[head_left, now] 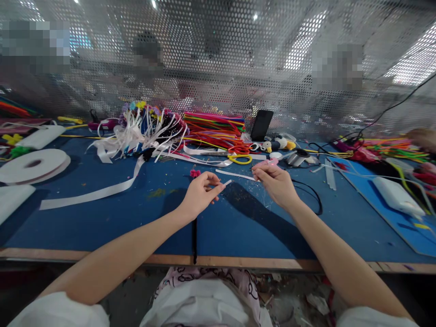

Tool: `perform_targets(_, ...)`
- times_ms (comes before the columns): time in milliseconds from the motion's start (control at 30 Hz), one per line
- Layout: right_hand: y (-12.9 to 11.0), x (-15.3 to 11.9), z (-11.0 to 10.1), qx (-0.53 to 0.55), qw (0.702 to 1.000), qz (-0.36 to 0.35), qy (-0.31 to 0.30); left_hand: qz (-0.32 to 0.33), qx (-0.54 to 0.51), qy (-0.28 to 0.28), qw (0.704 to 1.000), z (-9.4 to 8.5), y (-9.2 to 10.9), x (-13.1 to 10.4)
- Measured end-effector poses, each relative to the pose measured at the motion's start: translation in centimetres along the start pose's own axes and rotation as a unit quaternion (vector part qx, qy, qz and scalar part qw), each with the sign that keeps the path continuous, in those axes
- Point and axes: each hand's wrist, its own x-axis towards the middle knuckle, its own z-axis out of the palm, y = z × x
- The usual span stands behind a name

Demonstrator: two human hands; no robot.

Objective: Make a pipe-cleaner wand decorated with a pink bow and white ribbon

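Over the middle of the blue table, my left hand point(203, 193) pinches a short white strip point(228, 183) whose end sticks out past the fingertips. A black stem point(194, 240) with a pink fuzzy top point(195, 173) lies beneath that hand. To the right, my right hand point(274, 180) is closed around a pink tool point(272, 162), largely covered by the fingers. A thin white ribbon point(235, 175) lies on the table between the hands and runs toward the right one.
Behind lie bundled pipe cleaners point(214, 129), ribboned flowers point(143, 131), yellow-handled scissors point(240, 159) and a phone point(261, 125). A ribbon roll point(34, 165) is at left; a blue board point(384, 209) with a white device point(397, 196) is at right. A perforated metal screen point(211, 68) stands behind.
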Motion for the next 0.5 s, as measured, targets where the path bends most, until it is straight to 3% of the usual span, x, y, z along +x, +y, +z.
perform_targets(400, -1.0, 0.7, -1.4, 0.123, 0.989, 0.006, 0.077, 0.025, -0.004, 0.043, 0.999, -0.4, 0.6, -0.3)
perform_targets(500, -1.0, 0.7, -1.3, 0.109, 0.99, 0.01, 0.086, 0.02, -0.02, 0.067, 0.997, -0.5, 0.5, -0.2)
